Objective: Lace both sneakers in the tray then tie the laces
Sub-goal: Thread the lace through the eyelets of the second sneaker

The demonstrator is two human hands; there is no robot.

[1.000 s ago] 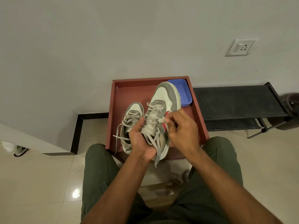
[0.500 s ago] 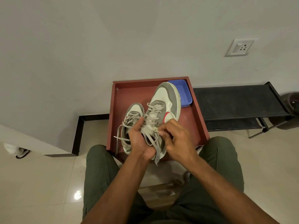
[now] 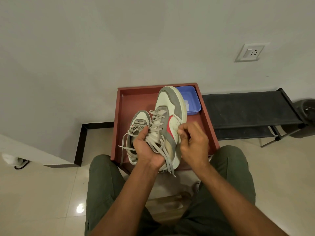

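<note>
Holding the raised sneaker (image 3: 170, 116) over the red tray (image 3: 121, 116), your left hand (image 3: 147, 149) wraps its fingers round the collar and loose laces (image 3: 163, 150), tilting the toe up and far so the eyelets face you. Your right hand (image 3: 192, 142) sits just right of the shoe with fingers curled at the red-marked side; they seem to pinch a lace end, though blur leaves me unable to tell. By my reading you are mid-lacing this shoe, the top eyelets not yet threaded. The second sneaker (image 3: 136, 126) lies in the tray on the left, its laces trailing over the near rim, untied. A blue container (image 3: 192, 99) sits at the tray's far right corner
</note>
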